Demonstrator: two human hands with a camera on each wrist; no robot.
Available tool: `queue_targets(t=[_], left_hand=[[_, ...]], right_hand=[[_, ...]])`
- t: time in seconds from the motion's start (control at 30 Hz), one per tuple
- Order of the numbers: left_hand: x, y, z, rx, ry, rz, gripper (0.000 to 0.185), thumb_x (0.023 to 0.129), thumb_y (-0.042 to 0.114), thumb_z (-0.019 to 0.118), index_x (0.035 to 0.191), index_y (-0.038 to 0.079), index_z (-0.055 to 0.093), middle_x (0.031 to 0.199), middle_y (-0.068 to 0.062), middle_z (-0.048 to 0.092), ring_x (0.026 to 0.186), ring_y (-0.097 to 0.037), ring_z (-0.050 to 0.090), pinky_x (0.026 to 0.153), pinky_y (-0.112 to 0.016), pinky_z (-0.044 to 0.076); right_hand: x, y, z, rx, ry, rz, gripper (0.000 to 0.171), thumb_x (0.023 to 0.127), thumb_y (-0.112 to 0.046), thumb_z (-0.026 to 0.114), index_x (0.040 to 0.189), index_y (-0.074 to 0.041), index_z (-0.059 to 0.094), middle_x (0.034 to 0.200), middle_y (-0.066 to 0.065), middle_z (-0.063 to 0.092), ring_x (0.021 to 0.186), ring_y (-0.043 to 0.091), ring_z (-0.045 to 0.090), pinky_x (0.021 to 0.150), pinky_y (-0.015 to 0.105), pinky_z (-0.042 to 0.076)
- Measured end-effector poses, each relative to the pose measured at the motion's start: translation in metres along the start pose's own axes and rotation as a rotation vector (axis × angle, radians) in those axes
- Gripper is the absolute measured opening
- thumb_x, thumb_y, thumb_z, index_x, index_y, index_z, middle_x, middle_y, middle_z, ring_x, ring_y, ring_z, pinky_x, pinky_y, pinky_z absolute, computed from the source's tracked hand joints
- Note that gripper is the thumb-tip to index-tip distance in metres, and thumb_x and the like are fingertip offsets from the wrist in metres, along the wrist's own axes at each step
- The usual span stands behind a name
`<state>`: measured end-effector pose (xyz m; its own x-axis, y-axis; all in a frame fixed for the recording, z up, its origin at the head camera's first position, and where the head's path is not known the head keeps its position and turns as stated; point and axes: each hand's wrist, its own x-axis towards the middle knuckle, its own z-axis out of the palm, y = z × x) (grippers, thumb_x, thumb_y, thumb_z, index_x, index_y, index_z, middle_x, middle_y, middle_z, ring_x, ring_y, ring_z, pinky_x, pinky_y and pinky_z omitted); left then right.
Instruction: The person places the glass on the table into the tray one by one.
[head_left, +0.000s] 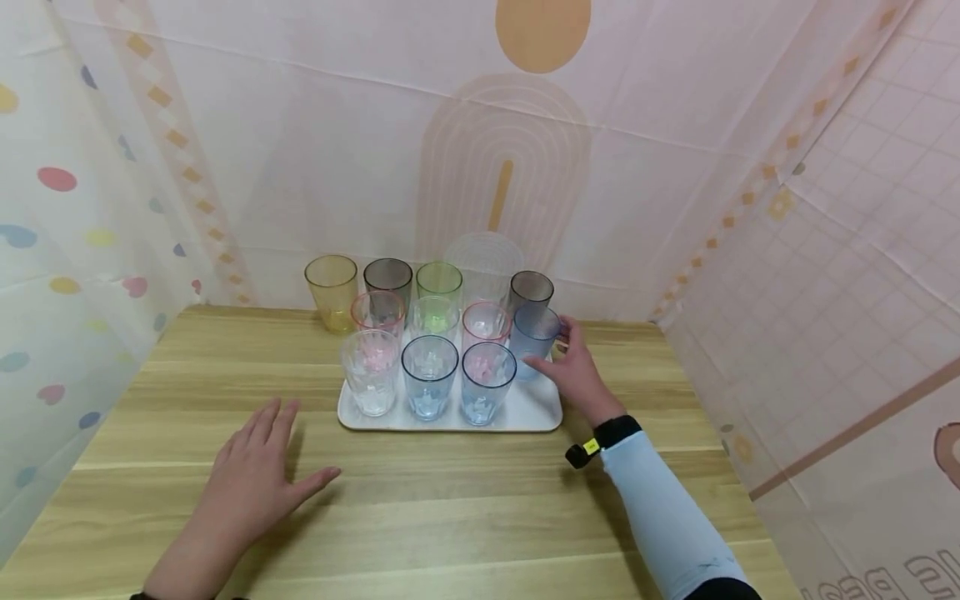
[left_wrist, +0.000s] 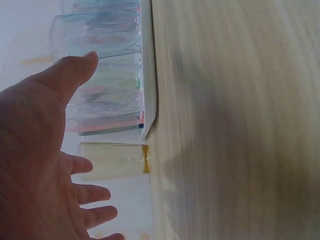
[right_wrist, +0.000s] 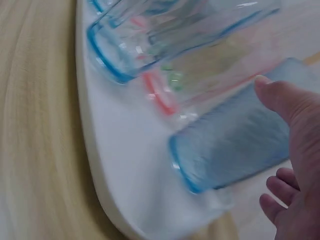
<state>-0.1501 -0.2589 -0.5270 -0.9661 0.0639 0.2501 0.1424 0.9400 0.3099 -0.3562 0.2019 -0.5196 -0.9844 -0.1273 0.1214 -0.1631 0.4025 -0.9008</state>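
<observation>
A blue glass (head_left: 535,333) stands at the tray's right end, its base over the white surface. My right hand (head_left: 577,371) grips it from the right, thumb across the near side and fingertips at its right side near the rim. In the right wrist view the thumb (right_wrist: 280,95) lies over the ribbed blue glass (right_wrist: 230,135); the index finger is hidden, while other fingers bend below it. My left hand (head_left: 251,475) hovers left of the white tray (head_left: 412,422), fingers spread and holding nothing. In the left wrist view its thumb (left_wrist: 75,70) overlaps the row of glasses.
Several clear, blue-rimmed and pink-rimmed glasses crowd the tray, including a front blue-rimmed glass (head_left: 430,387). Behind stand a green glass (head_left: 439,283) and a dark grey glass (head_left: 532,287). An amber glass (head_left: 331,296) stands beside the tray's back left. Patterned curtain (head_left: 322,150) borders the wooden table (head_left: 465,517).
</observation>
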Motion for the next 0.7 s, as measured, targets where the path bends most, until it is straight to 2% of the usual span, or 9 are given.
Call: queue_targets(t=[0.1, 0.17, 0.23, 0.37, 0.47, 0.6, 0.7], left_hand=[[0.005, -0.005, 0.0, -0.032, 0.001, 0.005, 0.118, 0.087, 0.067, 0.086, 0.164, -0.007, 0.037, 0.162, -0.044, 0.038, 0.139, -0.069, 0.043, 0.105, -0.087, 0.038], [0.013, -0.011, -0.003, -0.099, -0.006, 0.004, 0.114, 0.091, 0.062, 0.087, 0.163, -0.01, 0.037, 0.161, -0.045, 0.038, 0.139, -0.069, 0.043, 0.106, -0.086, 0.038], [0.025, -0.019, -0.007, -0.196, -0.038, -0.032, 0.108, 0.097, 0.057, 0.082, 0.165, -0.012, 0.033, 0.162, -0.047, 0.035, 0.14, -0.07, 0.041, 0.108, -0.086, 0.037], [0.063, -0.042, -0.021, -0.411, -0.066, -0.186, 0.099, 0.11, 0.056, 0.065, 0.169, -0.011, 0.022, 0.165, -0.047, 0.029, 0.146, -0.069, 0.035, 0.111, -0.085, 0.035], [0.095, -0.061, -0.026, -0.506, -0.002, -0.284, 0.096, 0.111, 0.061, 0.057, 0.17, -0.008, 0.025, 0.167, -0.041, 0.033, 0.15, -0.064, 0.036, 0.113, -0.081, 0.036], [0.131, -0.081, -0.025, -0.55, 0.071, -0.351, 0.095, 0.11, 0.064, 0.055, 0.168, -0.006, 0.029, 0.168, -0.035, 0.037, 0.154, -0.057, 0.038, 0.118, -0.076, 0.036], [0.153, -0.09, -0.019, -0.564, 0.091, -0.36, 0.097, 0.108, 0.064, 0.057, 0.169, -0.006, 0.028, 0.168, -0.035, 0.038, 0.154, -0.056, 0.038, 0.12, -0.074, 0.036]], right_hand=[[-0.017, -0.001, -0.014, 0.003, 0.021, -0.006, 0.107, 0.094, -0.02, 0.093, 0.171, -0.003, 0.02, 0.163, 0.027, 0.042, 0.154, 0.041, 0.042, 0.129, 0.056, 0.035], [-0.033, 0.0, -0.022, -0.007, 0.017, -0.011, 0.106, 0.094, -0.017, 0.092, 0.17, 0.0, 0.02, 0.162, 0.029, 0.043, 0.154, 0.042, 0.042, 0.129, 0.056, 0.034], [-0.053, 0.001, -0.027, -0.03, -0.001, -0.007, 0.104, 0.094, -0.015, 0.092, 0.169, 0.001, 0.021, 0.161, 0.03, 0.043, 0.153, 0.043, 0.042, 0.129, 0.057, 0.035], [-0.093, 0.005, -0.031, -0.085, -0.038, 0.027, 0.1, 0.095, -0.014, 0.09, 0.169, -0.001, 0.023, 0.162, 0.028, 0.044, 0.154, 0.045, 0.042, 0.129, 0.06, 0.035], [-0.117, 0.008, -0.032, -0.113, -0.055, 0.038, 0.097, 0.096, -0.012, 0.09, 0.168, -0.001, 0.026, 0.161, 0.027, 0.045, 0.153, 0.046, 0.043, 0.128, 0.062, 0.035], [-0.142, 0.01, -0.027, -0.131, -0.086, -0.04, 0.093, 0.094, -0.013, 0.091, 0.165, 0.0, 0.031, 0.159, 0.028, 0.047, 0.151, 0.046, 0.046, 0.125, 0.064, 0.038], [-0.158, 0.012, -0.02, -0.149, -0.112, -0.12, 0.093, 0.094, -0.018, 0.093, 0.164, -0.001, 0.035, 0.16, 0.028, 0.048, 0.151, 0.044, 0.048, 0.124, 0.063, 0.04]])
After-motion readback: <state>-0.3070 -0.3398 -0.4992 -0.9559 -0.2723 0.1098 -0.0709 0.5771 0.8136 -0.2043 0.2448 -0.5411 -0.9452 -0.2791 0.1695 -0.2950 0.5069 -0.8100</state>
